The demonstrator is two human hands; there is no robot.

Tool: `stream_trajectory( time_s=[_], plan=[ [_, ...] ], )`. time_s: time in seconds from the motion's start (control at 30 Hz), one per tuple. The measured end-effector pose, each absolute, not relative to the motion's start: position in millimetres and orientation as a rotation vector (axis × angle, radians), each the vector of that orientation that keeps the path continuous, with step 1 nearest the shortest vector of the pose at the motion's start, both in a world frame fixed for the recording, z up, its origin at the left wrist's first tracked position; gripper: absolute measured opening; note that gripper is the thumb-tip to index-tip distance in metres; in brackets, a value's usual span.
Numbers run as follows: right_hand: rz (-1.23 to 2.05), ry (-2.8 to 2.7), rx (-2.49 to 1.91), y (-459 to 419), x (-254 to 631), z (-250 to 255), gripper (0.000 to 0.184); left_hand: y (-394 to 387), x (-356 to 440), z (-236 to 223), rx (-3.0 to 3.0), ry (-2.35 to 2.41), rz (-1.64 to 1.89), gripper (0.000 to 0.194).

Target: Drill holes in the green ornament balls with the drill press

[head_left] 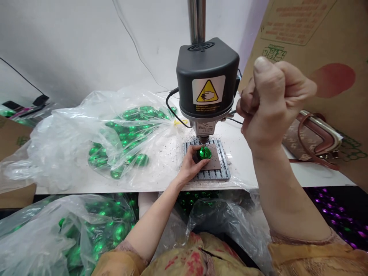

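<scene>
A left hand (191, 163) holds a shiny green round ball (205, 153) under a black bench drill (207, 78).
In the head view, the left grip is closed on the ball between thumb and fingers, over a flat brown square board (215, 163) on a grey slotted metal base (214, 175). Right of and nearer than that grip, the right hand (268, 101) is raised, its grip curled into a fist; its contents are hidden. Left of the left grip, a clear plastic bag (69, 130) of green balls lies on the white desk (161, 180).

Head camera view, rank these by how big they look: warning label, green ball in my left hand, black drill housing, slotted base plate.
1. Black drill housing
2. Slotted base plate, though partly covered
3. Warning label
4. Green ball
</scene>
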State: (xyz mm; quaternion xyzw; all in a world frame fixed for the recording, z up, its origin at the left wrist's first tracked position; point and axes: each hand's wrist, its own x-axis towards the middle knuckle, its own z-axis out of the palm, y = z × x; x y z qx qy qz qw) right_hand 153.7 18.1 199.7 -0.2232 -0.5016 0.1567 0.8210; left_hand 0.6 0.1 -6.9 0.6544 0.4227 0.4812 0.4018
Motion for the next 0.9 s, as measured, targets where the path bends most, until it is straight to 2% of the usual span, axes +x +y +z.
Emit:
stream_trajectory(
  time_s=[0.33,0.9],
  plan=[
    [0.240,-1.047,-0.467,3,152,165,0.057,-1,2,-5,1.635,1.053,1.205,0.049],
    [-0.048,-1.334,-0.089,14,170,114,0.041,0,1,-8,1.657,1.053,1.212,0.049]
  ],
)
